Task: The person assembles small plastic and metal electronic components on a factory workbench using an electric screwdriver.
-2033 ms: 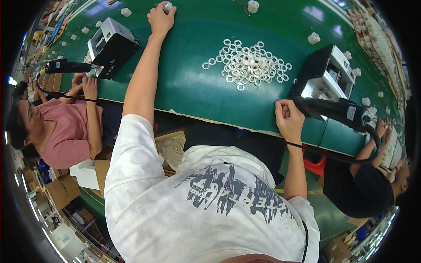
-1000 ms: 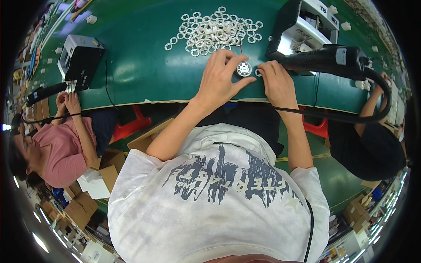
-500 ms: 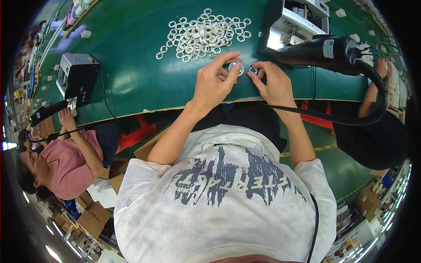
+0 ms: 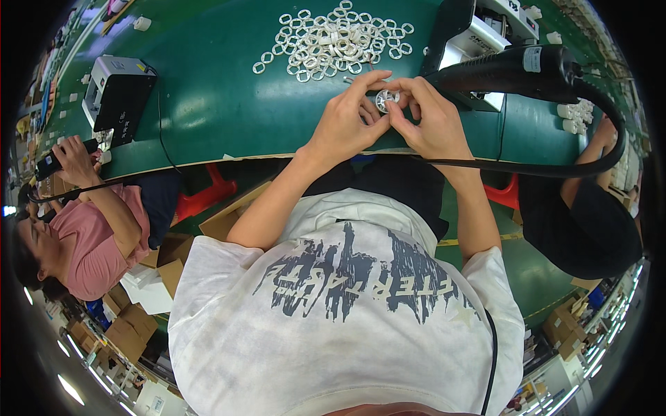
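Observation:
Both hands meet above the green table, around a small round white part (image 4: 382, 102) with spokes. My left hand (image 4: 347, 121) curls its fingers and thumb about the part's left side. Close against it, my right hand (image 4: 433, 121) presses its thumb and fingers on the part's face and right edge. The small ring that the right hand held is hidden by the fingers now. Just beyond my hands lies a heap of white rings (image 4: 336, 43), spread loosely on the table.
At the right stands a grey and black machine (image 4: 479, 41), with a black handheld tool (image 4: 506, 69) and its thick cable (image 4: 541, 168) near my right arm. A similar machine (image 4: 121, 97) stands left, beside a person in pink (image 4: 104, 236). White parts (image 4: 576, 116) lie far right.
My right hand has moved left to my left hand, bringing the small ring to the round part. The view has shifted slightly. The person at left has raised a hand onto their tool.

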A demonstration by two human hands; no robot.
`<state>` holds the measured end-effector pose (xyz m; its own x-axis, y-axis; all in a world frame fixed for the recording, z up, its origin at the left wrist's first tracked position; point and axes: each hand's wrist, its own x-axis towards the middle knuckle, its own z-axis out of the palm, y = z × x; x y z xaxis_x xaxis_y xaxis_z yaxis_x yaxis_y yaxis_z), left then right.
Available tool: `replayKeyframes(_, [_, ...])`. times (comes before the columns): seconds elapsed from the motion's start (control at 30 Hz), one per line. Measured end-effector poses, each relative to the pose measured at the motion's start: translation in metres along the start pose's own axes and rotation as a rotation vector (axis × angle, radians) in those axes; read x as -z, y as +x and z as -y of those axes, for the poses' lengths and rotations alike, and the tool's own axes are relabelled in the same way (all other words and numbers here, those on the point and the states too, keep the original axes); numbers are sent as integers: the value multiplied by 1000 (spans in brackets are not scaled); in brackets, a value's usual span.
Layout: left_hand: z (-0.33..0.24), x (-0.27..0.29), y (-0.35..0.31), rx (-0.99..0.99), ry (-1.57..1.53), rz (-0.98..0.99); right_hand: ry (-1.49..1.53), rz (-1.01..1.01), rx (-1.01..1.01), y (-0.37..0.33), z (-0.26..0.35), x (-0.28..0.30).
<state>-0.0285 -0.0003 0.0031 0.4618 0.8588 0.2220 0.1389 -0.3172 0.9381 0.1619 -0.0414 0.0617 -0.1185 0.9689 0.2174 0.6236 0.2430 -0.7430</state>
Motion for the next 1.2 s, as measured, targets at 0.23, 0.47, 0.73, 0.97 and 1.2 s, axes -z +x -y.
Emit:
replayKeyframes(0.23, [-2,2,-1,45,-38,26,-132,139,0,8,7,2])
replayKeyframes(0.47, [-1,0,0,141,-124,3,-254,134,35,6,7,6])
replayKeyframes(0.73, [-13,6,2,100,-85,31,-2,120,-200,-16,-10,5])
replayKeyframes(0.97, [-2,0,4,140,-181,-6,-41,-15,-117,-26,-12,-2])
replayKeyframes(1.2, [2,1,4,118,-188,-10,-138,-445,293,-29,-1,28])
